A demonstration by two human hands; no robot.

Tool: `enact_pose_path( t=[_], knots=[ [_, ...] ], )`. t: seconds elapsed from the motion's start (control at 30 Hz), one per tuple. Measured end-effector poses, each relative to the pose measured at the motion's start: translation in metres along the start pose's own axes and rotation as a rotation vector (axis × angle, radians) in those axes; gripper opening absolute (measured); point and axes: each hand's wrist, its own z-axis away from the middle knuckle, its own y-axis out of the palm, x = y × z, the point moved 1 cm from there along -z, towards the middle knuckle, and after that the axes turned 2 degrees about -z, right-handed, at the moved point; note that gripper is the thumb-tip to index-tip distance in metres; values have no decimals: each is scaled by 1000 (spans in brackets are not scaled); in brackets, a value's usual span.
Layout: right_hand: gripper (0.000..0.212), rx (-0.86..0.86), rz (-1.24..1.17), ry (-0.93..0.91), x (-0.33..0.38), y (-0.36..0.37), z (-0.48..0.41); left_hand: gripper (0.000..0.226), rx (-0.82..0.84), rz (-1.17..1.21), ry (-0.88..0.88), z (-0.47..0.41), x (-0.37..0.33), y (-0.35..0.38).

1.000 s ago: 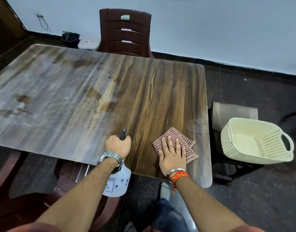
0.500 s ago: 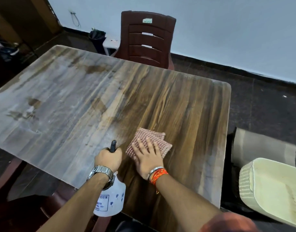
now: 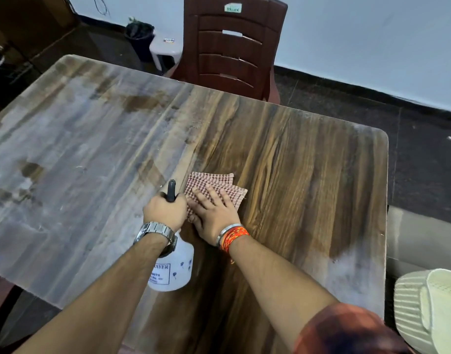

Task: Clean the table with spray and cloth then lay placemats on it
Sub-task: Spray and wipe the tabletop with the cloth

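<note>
Flat on the wood-grain table [image 3: 308, 175], the right hand [image 3: 215, 213] presses splayed fingers onto a folded, red-checked woven cloth [image 3: 214, 186]. Just beside it, the left hand [image 3: 165, 210] is clenched around the white plastic spray bottle [image 3: 172, 269].

cloth [image 3: 214, 186] wiped leftward, right hand [image 3: 214, 213] now touching left hand [image 3: 165, 212]
</note>
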Motion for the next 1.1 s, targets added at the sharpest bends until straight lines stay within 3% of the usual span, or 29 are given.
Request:
enact_pose_path(
  t=[0.2, 0.43, 0.63, 0.73, 0.87, 0.93, 1.1],
  knots=[
    [51, -82, -1, 184, -43, -20, -76, 24, -26, 22, 74, -47, -46, 10],
    [55, -157, -47, 500, -149, -65, -124, 26, 23, -50, 246, -77, -105, 30],
    [57, -216, -90, 826, -269, -103, -90, 20, 55, 30, 407, -82, -162, 60],
    [58, -266, -165, 1088, -319, -114, -47, 22, 56, 70, 436, -77, -176, 68],
    [59, -309, -223, 1358, -336, -119, -22, 21, 84, 113, 462, -69, -186, 78],
    [58, -317, -215, 1255, -318, -120, -45, 22, 78, 124, 480, -66, -188, 83],
    [51, -79, -40, 468, -246, -109, -113, 25, 31, 104, 495, -63, -196, 94]
  ],
)
